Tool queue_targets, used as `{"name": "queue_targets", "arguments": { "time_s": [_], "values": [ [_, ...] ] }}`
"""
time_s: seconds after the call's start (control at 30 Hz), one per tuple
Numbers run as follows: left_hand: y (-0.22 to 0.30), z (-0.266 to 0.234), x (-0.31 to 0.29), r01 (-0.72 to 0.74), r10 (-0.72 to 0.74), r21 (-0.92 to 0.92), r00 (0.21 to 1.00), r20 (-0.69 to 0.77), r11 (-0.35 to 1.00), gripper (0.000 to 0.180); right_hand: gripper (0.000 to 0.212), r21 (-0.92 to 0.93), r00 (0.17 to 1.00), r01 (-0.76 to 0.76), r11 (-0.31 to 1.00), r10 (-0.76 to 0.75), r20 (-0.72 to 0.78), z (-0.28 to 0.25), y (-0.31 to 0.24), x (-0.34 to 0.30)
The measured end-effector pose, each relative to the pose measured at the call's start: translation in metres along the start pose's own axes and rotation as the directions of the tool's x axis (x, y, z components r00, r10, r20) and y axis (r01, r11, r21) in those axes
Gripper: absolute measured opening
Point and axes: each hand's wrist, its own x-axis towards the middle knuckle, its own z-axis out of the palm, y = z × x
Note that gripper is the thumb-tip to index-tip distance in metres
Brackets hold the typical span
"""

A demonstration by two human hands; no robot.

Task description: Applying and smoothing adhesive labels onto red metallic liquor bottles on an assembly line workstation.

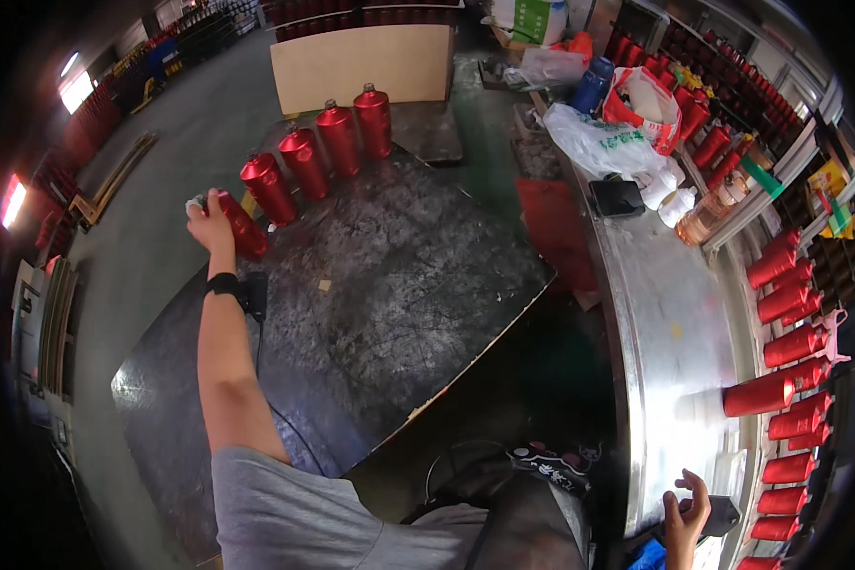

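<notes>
At the left end of a row of glossy red bottles, my left hand (209,223) is closed around the top of a red bottle (245,230), which leans a little over the dark table. The bottle beside it (270,190) stands in a slanting row with several more, among them one at the far end (373,123). Over the near end of the metal bench, my right hand (686,521) has its thumb and fingers apart and holds nothing. Close by it lies a flat dark object (720,516), partly hidden by the hand.
The scuffed dark table (399,256) has a chipped front edge. A metal bench (670,323) along the right carries a black phone-like device (617,198), plastic bags (598,138) and a blue flask (593,85). Red bottles (760,394) lie sideways in a rack beyond it. A cardboard panel (363,68) stands behind.
</notes>
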Motion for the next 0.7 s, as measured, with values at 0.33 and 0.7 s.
{"name": "queue_targets", "arguments": {
  "time_s": [0.33,0.7],
  "values": [
    [-0.058,0.052,0.025,0.05,-0.074,0.173,0.988,0.139,0.984,0.058,0.046,-0.118,0.997,0.071,0.99,-0.071,0.011,0.005,0.022,-0.01],
    [-0.048,0.052,0.034,-0.366,0.247,0.697,0.93,0.27,0.617,0.045,0.037,-0.121,1.0,-0.017,0.992,0.017,-0.009,0.0,-0.015,-0.029]
  ]
}}
